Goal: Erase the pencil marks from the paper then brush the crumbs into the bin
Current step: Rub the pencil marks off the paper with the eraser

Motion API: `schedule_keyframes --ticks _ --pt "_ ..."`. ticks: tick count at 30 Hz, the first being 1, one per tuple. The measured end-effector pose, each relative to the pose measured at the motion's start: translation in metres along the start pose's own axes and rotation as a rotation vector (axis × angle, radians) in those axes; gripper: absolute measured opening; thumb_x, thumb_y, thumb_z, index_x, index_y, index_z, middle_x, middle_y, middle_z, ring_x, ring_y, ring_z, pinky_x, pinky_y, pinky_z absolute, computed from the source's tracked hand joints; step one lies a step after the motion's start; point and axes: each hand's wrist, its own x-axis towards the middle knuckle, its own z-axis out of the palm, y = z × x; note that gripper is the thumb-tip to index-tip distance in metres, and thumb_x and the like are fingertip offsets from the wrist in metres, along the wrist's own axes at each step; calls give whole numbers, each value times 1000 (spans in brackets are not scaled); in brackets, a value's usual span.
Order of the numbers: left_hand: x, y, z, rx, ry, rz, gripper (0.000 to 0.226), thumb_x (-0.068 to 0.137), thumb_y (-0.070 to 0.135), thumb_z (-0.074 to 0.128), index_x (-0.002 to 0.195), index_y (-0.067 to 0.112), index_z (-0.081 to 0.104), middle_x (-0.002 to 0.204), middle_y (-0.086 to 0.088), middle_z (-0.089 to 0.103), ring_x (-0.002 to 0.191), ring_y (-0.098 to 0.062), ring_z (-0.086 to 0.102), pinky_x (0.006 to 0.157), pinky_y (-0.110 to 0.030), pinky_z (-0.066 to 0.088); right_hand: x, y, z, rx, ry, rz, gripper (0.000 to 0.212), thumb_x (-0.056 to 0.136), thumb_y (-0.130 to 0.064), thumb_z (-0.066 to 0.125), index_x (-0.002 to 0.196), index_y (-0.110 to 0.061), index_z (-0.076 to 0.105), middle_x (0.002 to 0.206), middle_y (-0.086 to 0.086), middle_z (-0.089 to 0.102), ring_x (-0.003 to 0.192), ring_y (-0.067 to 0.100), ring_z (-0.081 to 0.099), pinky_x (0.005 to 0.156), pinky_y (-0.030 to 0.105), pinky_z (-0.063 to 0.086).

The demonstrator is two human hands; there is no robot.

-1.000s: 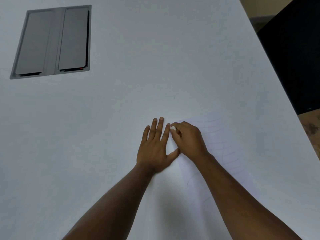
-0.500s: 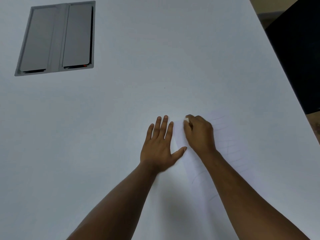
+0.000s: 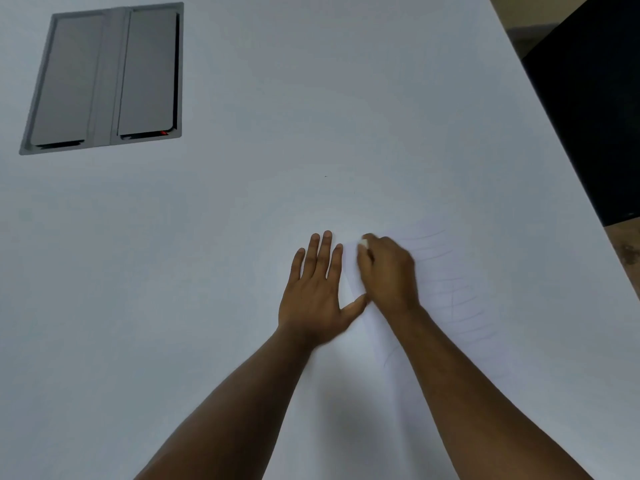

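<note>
White and nearly the same shade as the table beneath it, the paper lay flat at the near right, marked with faint curved pencil lines across its far and right parts. The left hand rested palm down with fingers straight and slightly spread, pressing at the sheet's left edge, its thumb reaching toward the other wrist. The right hand, blurred, sat just beside it with fingers curled, pinching a small white eraser at the fingertips against the paper's far left corner. A grey recessed panel with two flaps lay in the tabletop, well apart at the far left. A dark object stood beyond the table's right edge.
</note>
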Motion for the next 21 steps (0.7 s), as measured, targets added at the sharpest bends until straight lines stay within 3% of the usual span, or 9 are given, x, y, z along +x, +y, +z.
schedule_keyframes --ticks 3,8,12,17,21 --pt "0 1 0 -12 2 -17 95 96 78 21 164 13 9 172 -8 -8 158 -24 -15 129 -47 1 11 11 -7 26 93 122 20 98 -17 55 87 -6 68 72 6 65 63 16 57 63 23 44" --pt "0 -1 1 4 3 -3 96 96 78 22 163 11 10 172 -10 -5 158 -25 -12 129 -49 6 -6 -7 5 4 9 -9 19 97 -18 57 99 -6 72 79 8 69 70 20 65 67 26 49" --pt "0 1 0 -22 3 -15 96 96 78 22 163 11 10 172 -8 -7 158 -23 -14 129 -47 2 10 17 -10 27 139 160 20 96 -16 57 81 -8 65 65 3 60 58 17 54 58 27 45" --pt "1 -1 0 -1 -10 7 99 94 80 15 164 10 9 172 -10 -6 158 -25 -13 129 -48 5 -12 -12 5 26 -6 -45 19 97 -19 60 106 -7 72 86 6 72 74 18 67 71 22 48" --pt "0 0 1 -21 -2 -7 97 96 79 19 164 10 10 172 -9 -6 158 -24 -13 129 -47 3 4 6 -3 -26 105 76 18 97 -18 58 98 -6 71 78 7 69 68 21 65 64 21 44"
